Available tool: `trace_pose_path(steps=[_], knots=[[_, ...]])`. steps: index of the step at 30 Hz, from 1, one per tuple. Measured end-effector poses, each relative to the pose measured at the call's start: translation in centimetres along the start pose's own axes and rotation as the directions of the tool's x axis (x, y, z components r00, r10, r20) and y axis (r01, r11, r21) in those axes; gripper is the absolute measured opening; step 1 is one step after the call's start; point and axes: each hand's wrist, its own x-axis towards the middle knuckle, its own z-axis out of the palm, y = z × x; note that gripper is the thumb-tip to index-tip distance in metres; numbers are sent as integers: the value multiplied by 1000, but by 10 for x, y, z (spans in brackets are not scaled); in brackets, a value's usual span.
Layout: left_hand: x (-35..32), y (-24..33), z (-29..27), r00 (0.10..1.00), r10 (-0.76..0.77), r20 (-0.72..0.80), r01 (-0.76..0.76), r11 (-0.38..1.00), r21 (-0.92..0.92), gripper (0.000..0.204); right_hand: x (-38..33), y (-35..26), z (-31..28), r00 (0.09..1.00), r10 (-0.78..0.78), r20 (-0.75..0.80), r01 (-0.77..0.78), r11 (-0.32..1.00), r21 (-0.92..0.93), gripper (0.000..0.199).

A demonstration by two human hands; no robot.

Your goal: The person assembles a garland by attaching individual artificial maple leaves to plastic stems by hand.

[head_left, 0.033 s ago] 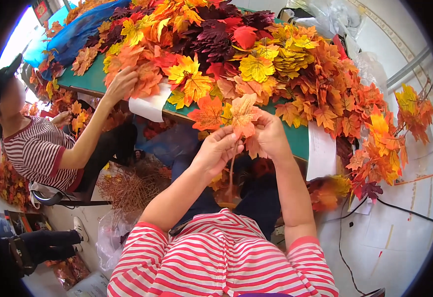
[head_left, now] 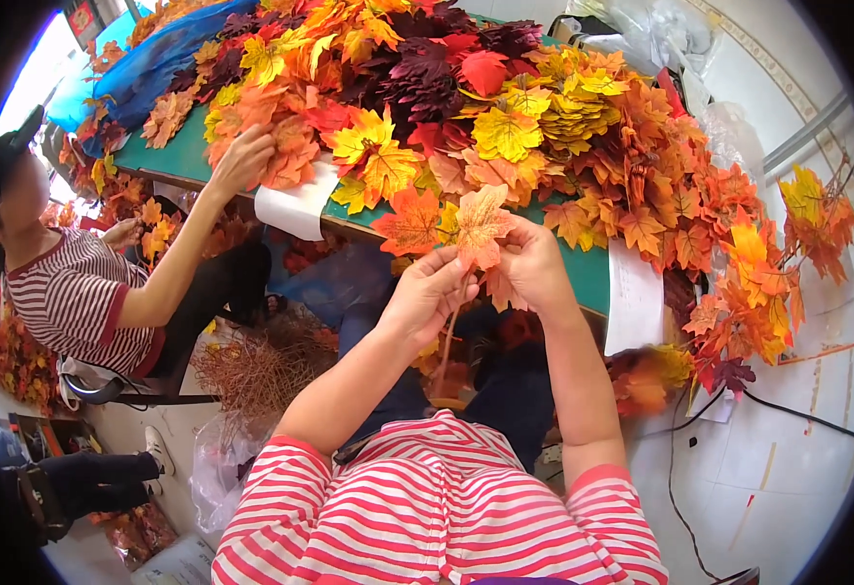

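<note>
A stem of artificial maple leaves [head_left: 483,226], orange with a little yellow, is held up between my hands at the table's near edge. My left hand [head_left: 434,292] is closed on its thin brown stalk [head_left: 449,343], which hangs toward my lap. Thumb and fingers of my right hand [head_left: 532,261] pinch the stem's right side, by the front orange leaf. Another orange leaf [head_left: 412,232] spreads to the left, and one more hangs under my right fingers. The exact joint between the fingers is hidden.
A large heap of red, yellow, orange and purple leaves [head_left: 427,78] covers the green table [head_left: 583,261]. At left a co-worker [head_left: 85,283] reaches to the heap's orange leaves. Bundled brown stems [head_left: 261,366] lie below. Finished-looking leaf sprays [head_left: 754,292] hang at right, near a black cable [head_left: 807,417].
The stalk's lower end has swung slightly left, and the front leaf has turned a little. The co-worker's reaching hand has shifted slightly. My hands keep nearly the same place.
</note>
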Motion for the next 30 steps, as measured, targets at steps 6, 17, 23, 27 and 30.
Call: trace_pose_path(steps=[6, 17, 23, 27, 30], knots=[[9, 2, -1, 998, 67, 13, -69, 983, 170, 23, 3, 4, 1, 1000, 2, 27, -3, 998, 66, 28], [15, -2, -8, 993, 89, 77, -110, 938, 329, 26, -1, 9, 5, 998, 42, 55, -53, 974, 220, 27], [18, 2, -5, 996, -15, 90, -4, 980, 200, 21, 6, 5, -6, 999, 0, 55, -8, 988, 152, 27], [24, 6, -12, 980, -153, 130, 149, 988, 44, 23, 9, 1, -10, 996, 48, 72, -51, 997, 51, 29], [23, 8, -12, 974, -190, 125, 193, 981, -6, 26, 12, 2, -10, 996, 38, 79, -39, 999, 14, 27]])
